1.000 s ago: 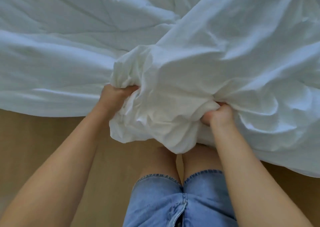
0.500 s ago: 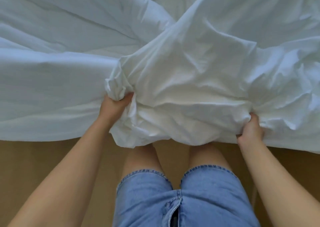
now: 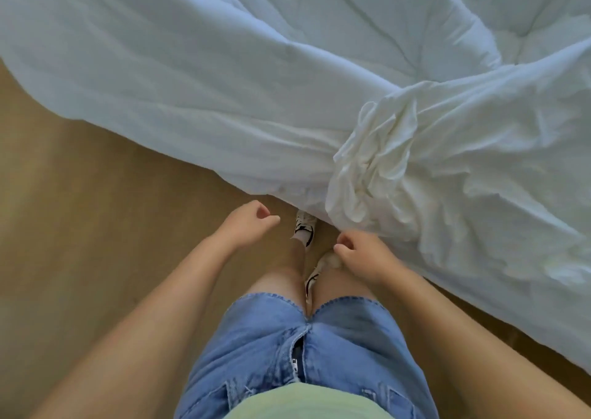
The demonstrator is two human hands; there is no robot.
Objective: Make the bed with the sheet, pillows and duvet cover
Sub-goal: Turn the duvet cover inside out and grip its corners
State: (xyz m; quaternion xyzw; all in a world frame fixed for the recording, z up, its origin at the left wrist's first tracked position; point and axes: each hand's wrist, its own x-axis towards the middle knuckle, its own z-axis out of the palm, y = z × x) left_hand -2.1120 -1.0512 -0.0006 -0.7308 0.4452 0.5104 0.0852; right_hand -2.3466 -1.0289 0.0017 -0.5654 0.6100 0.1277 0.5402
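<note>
Both left hand (image 3: 248, 223) and right hand (image 3: 363, 255) now off duvet cover (image 3: 377, 162); loosely curled, empty

On my feed the floor (image 3: 80, 226) takes up the 7 to 9 o'clock part of the view and also shows as a narrow strip at 4 o'clock. It is a smooth, matte tan surface, and a faint darker line crosses the 4 o'clock strip. I cannot tell whether it is wood or laminate. The bed (image 3: 192, 66) fills everything from 10 round to 3 o'clock, its near edge running diagonally from 9 down to 5 o'clock. The light is soft and even, cooler and bluish towards 11 o'clock, whiter near 3 o'clock. A dim shadow lies on the floor along the bed's edge at 4 o'clock.
</note>
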